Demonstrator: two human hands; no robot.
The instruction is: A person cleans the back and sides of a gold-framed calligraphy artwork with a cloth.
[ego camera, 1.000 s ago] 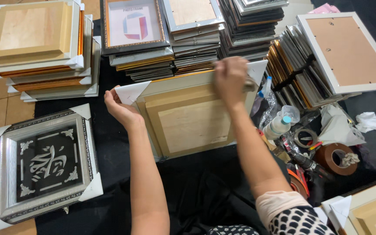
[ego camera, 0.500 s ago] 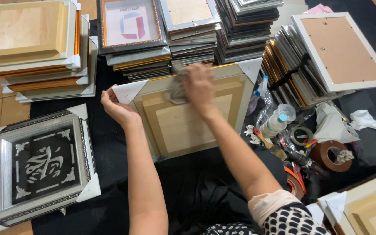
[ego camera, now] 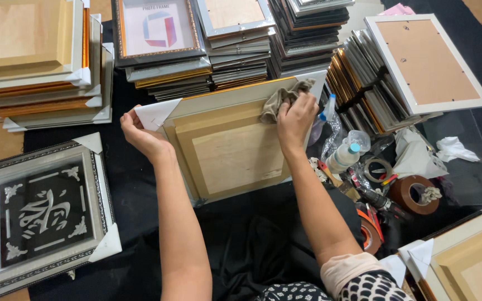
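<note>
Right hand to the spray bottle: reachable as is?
Probably yes. The right hand presses a cloth on the frame; the spray bottle lies just right of it, nothing between.

Bright even indoor light, soft shadows, sharp focus, slight wide-angle distortion

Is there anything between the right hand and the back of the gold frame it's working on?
Yes: a crumpled grey-brown cloth lies under the right hand, pressed against the top edge of the gold picture frame. The left hand grips the frame's white-capped left corner directly, nothing between.
</note>
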